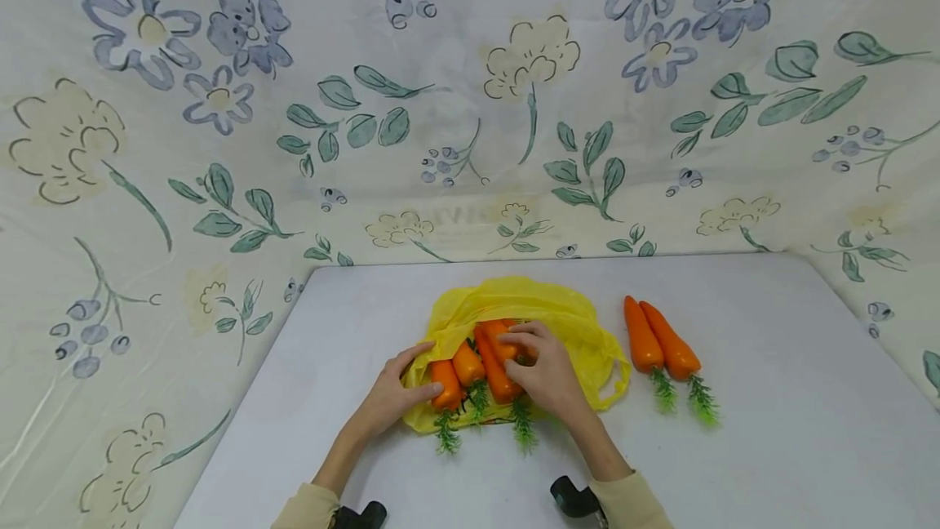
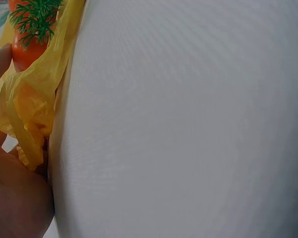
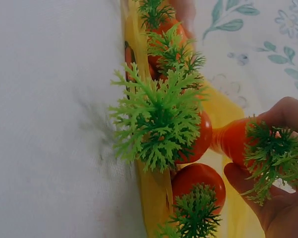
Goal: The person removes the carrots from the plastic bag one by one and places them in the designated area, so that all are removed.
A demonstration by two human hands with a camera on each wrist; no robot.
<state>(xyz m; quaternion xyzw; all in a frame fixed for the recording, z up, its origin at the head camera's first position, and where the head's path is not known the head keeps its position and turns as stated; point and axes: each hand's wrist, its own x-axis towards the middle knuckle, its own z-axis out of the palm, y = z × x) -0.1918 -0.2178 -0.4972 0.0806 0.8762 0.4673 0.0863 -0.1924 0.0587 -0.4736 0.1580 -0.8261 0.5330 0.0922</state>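
Observation:
A yellow plastic bag (image 1: 514,292) lies on its side with several toy carrots in its mouth, their green leafy tops facing me. At the bag's left side, my left hand (image 1: 392,394) grips the plastic, its thumb touching the leftmost carrot (image 1: 444,386); the left wrist view shows bunched plastic near the palm, and part of this hand is cut off. Over the bag mouth, my right hand (image 1: 549,370) pinches a carrot (image 3: 235,141) near its leafy end between thumb and fingers. Its tip points into the bag. Beneath it lies another carrot (image 1: 499,382).
Two more carrots (image 1: 642,337) (image 1: 671,341) lie side by side on the white table (image 1: 771,431), right of the bag. A bag handle loop (image 1: 617,382) spreads toward them. Behind the table hangs a flowered cloth (image 1: 455,104).

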